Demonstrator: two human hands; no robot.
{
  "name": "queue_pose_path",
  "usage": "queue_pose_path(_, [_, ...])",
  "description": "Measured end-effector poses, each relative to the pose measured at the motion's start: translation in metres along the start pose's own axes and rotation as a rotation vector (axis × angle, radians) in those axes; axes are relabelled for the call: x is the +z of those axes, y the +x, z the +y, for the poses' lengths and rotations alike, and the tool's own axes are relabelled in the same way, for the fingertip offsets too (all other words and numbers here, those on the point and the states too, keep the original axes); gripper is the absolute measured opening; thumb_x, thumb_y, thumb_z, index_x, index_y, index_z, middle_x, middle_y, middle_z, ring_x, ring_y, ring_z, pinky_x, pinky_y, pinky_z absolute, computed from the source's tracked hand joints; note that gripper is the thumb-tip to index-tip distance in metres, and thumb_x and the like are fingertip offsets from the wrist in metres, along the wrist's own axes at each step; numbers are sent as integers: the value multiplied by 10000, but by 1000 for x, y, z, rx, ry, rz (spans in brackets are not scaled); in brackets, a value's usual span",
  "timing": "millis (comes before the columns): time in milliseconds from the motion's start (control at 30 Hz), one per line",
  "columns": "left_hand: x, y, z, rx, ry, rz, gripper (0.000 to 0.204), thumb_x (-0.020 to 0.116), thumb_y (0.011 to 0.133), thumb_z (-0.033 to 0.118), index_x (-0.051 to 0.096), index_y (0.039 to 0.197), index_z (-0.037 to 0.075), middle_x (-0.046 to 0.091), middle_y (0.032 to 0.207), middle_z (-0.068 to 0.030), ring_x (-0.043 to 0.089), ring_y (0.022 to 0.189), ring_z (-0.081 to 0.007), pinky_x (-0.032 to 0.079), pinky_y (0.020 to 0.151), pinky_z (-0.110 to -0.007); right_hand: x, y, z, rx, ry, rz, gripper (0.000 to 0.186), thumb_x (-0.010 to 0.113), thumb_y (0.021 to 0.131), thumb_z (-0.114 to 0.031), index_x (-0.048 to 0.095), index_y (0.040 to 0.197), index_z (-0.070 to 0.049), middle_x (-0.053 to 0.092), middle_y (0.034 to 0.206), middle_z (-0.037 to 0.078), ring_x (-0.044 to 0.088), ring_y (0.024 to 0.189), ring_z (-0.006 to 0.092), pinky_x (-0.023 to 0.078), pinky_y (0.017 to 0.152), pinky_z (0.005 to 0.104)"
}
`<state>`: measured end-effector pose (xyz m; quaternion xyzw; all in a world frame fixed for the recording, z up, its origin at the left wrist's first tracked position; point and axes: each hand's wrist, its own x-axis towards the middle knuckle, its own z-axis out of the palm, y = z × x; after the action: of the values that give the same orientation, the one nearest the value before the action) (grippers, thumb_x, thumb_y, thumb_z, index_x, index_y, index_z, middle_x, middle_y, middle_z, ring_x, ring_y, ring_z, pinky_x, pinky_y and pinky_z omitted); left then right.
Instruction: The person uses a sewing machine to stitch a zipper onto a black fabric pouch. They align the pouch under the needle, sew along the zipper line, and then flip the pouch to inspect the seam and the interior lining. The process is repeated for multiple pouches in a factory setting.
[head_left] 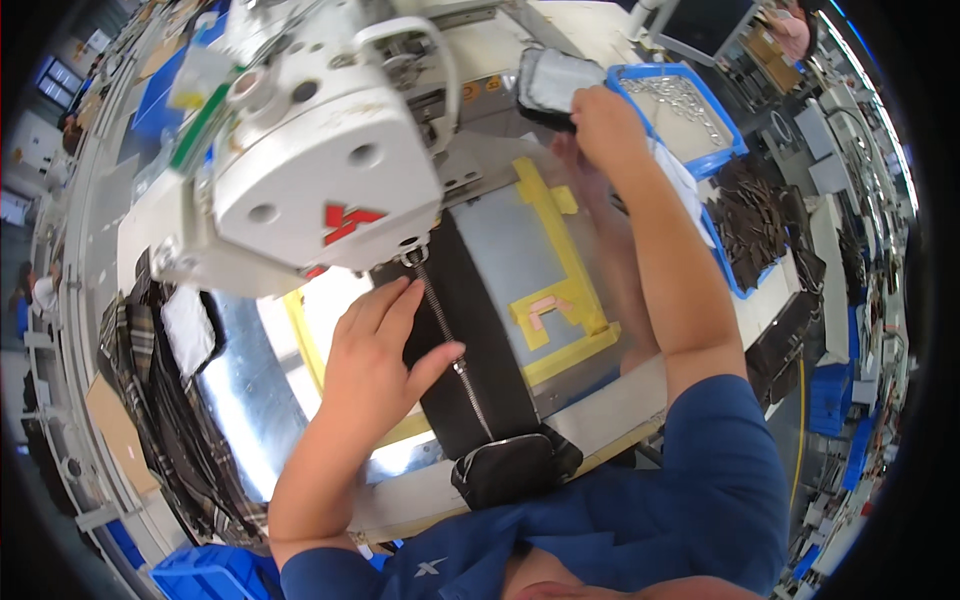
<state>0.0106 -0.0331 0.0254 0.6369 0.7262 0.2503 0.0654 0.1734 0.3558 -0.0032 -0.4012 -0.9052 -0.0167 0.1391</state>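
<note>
while your left grip (372, 365) lies spread wide over the black zippered strip (480, 300) running under the red-emblemed sewing machine (310, 180), your right grip (612, 130) curls at a pale, dark-edged pad (555, 82), its hold unclear. a white logo (427, 568) marks your blue shirt (610, 520).

No actual wording I can make out here tbh, just marks: a chunky red logo (352, 222) on the white sewing machine (300, 185), a little white emblem (428, 568) on the blue shirt (590, 525), plus small orange stickers (492, 83) farther back (way too tiny to read).
</note>
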Motion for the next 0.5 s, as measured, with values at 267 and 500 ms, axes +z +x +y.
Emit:
queue_pose_path(267, [15, -4, -39, -115, -212, 227, 413, 836, 916, 288, 754, 1176, -23, 758, 1061, -176, 703, 980, -362, 573, 874, -451, -124, -74, -62, -217, 352, 49, 141, 717, 928, -140, 693, 996, -19, 702, 936, 168, 677, 964, 407, 527, 860, 466])
queue_pose_path(500, [20, -4, -36, -132, -217, 200, 492, 879, 854, 288, 743, 1218, -14, 730, 1039, -161, 686, 966, -344, 567, 840, -443, -110, -108, -107, -610, 366, -366, 273, 789, 879, -203, 703, 1084, -47, 702, 1016, 137, 694, 968, 366, 550, 849, 438])
